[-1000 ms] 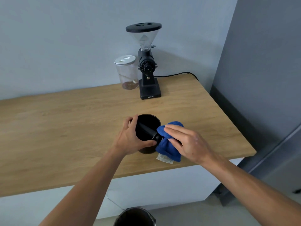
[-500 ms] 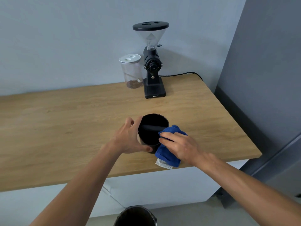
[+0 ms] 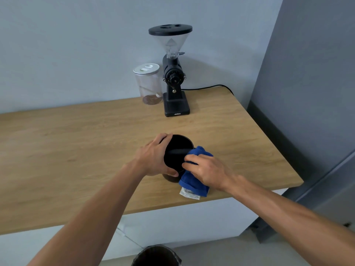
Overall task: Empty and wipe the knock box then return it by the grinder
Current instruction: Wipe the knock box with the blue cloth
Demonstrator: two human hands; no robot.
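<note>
The black round knock box (image 3: 177,150) stands on the wooden counter (image 3: 76,150), its crossbar showing inside the dark opening. My left hand (image 3: 153,160) wraps its left side, thumb on the near rim. My right hand (image 3: 206,170) presses a blue cloth (image 3: 194,181) against the box's right rim and outer wall; a white label hangs from the cloth's lower edge. The black grinder (image 3: 173,79) with its clear hopper stands at the back of the counter, well beyond the box.
A clear jar (image 3: 148,84) with a white lid and some grounds sits left of the grinder. A black cord (image 3: 209,87) runs right from the grinder. A dark bin (image 3: 156,256) stands on the floor below the counter edge. A grey wall rises on the right.
The knock box has turned in my left hand, so its crossbar now lies nearly level. My right hand and the cloth stay on the right rim. The camera moved slightly.
</note>
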